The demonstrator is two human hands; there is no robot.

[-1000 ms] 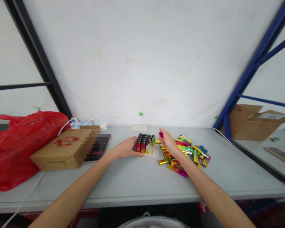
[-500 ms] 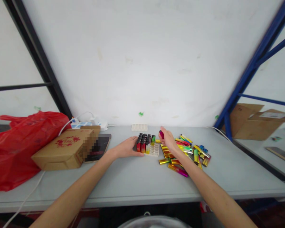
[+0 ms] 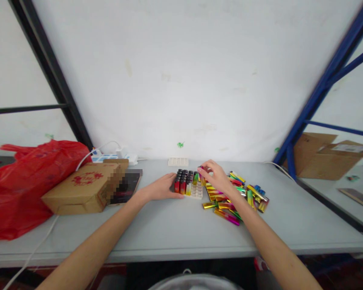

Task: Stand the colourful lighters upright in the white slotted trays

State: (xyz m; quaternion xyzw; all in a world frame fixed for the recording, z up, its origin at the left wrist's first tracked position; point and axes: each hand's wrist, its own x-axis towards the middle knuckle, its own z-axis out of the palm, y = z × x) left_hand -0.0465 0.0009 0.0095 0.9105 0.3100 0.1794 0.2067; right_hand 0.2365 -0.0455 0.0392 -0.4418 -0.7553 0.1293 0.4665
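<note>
A white tray (image 3: 196,194) on the grey table holds several upright lighters (image 3: 184,181) with black tops. My left hand (image 3: 161,187) lies flat against the tray's left side, fingers stretched out. My right hand (image 3: 214,175) is pinched on a magenta lighter (image 3: 201,172) at the tray's far right corner, beside the standing lighters. To the right of the tray lies a loose pile of shiny coloured lighters (image 3: 240,193).
A second white tray (image 3: 178,162) sits by the wall. A cardboard box (image 3: 83,187) and a dark flat object (image 3: 127,186) lie on the left, beside a red plastic bag (image 3: 24,181). A power strip (image 3: 115,158) with white cables is behind. Blue shelf posts (image 3: 305,117) stand right.
My right hand has carried the magenta lighter leftward and down, from above the pile to the tray's far right corner. My left hand has stayed against the tray.
</note>
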